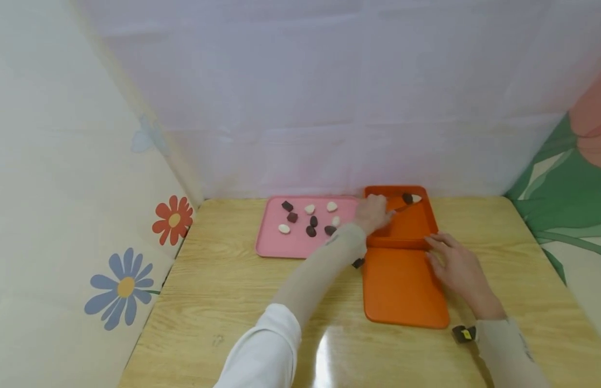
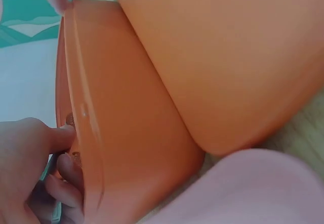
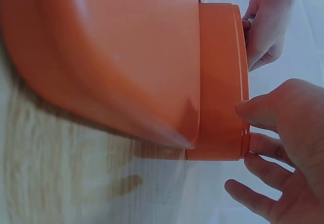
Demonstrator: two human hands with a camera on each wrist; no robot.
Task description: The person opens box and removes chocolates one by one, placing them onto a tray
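My left hand (image 1: 373, 214) reaches over the left wall of an orange box (image 1: 403, 243). Its fingers are curled, and a thin dark stick-like tool (image 1: 402, 208) seems to extend from them; its kind is unclear. In the left wrist view, the front wall (image 2: 119, 92) partly hides these fingers. A dark piece (image 1: 407, 199) and a white pebble-like piece (image 1: 416, 198) lie at the box's far right. At the front right corner, my right hand (image 1: 456, 267) touches the rim. Thumb and fingers (image 3: 266, 171) look fairly straight and spread in the right wrist view.
Left of the box, a pink tray (image 1: 273, 247) bears several dark and white pieces. An orange lid-like tray (image 1: 404, 288) lies directly in front of the box. A dark block with a yellow mark (image 1: 463, 334) is beside the right wrist. Cloth (image 1: 300, 161) hangs behind the wooden table (image 1: 222, 285).
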